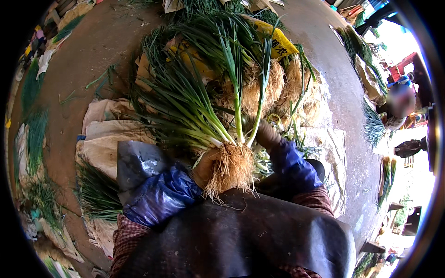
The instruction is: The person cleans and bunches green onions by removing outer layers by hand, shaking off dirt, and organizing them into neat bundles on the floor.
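Note:
A bunch of green onions (230,167) is in my left hand (201,169), its tan roots toward me and its green leaves fanning away to the upper left. The roots cover most of that hand's fingers, which are wrapped round the lower stalks. My right hand (265,133), in what looks like a brownish glove, is at the right side of the bunch, close behind an upright stalk. Its fingers are hidden there, so I cannot see whether they grip anything. Beyond both hands lies a pile of green onions (264,85) with long pale roots.
A dark apron (232,231) covers my lap. Yellow printed sacking (282,44) lies across the pile. Pale sacks (106,139) are spread on the ground at the left, with more green onions (99,192) beside them. Another person (401,102) is at the far right.

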Demonstrator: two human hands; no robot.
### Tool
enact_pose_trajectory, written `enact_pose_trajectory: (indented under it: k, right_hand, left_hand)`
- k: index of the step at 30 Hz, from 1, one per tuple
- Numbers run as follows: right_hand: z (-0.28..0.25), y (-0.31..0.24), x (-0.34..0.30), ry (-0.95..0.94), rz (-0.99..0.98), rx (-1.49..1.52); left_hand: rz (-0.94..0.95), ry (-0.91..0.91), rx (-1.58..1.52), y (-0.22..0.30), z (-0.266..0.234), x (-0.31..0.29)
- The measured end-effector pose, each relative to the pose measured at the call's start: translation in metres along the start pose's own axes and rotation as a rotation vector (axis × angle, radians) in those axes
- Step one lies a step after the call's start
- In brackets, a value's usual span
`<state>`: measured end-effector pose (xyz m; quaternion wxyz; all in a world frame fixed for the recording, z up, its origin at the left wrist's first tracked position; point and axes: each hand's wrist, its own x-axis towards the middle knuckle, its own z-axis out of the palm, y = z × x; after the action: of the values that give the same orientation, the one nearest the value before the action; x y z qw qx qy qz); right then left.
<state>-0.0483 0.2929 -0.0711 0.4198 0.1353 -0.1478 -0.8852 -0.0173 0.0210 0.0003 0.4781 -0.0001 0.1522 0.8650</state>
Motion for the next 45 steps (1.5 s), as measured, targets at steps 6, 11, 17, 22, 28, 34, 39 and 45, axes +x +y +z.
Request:
enact_pose_trajectory:
  k: [6,11,17,22,28,34,39,45]
  right_hand:
    - [0.070,0.037,0.070,0.377,-0.684,-1.004]
    - [0.043,0.023,0.051,0.241,-0.416,-0.815]
    - [-0.032,0.022,0.018,0.533,-0.388,-1.474]
    - [-0.009,0.059,-0.027,0.765,0.236,-3.037]
    - [0.050,0.052,-0.015,0.646,-0.771,-1.919]
    - [0.039,0.041,0.028,0.141,-0.692,-1.505]
    - [0.029,0.064,0.020,0.321,-0.837,-1.799]
    - [0.005,0.097,-0.023,0.663,-0.769,-1.530]
  left_hand:
    - [-0.019,0.009,0.059,-0.005,-0.005,-0.001]
    - [0.039,0.038,0.067,0.001,0.004,-0.009]
    - [0.081,0.021,0.091,-0.005,-0.020,0.000]
    - [0.066,0.103,0.013,0.001,0.002,-0.006]
    - [0.079,0.067,0.046,0.000,-0.012,-0.003]
    - [0.067,0.005,0.018,-0.003,-0.013,0.001]
    - [0.082,0.012,-0.011,-0.003,-0.013,-0.009]
    - [0.107,0.002,-0.061,0.003,0.008,-0.012]
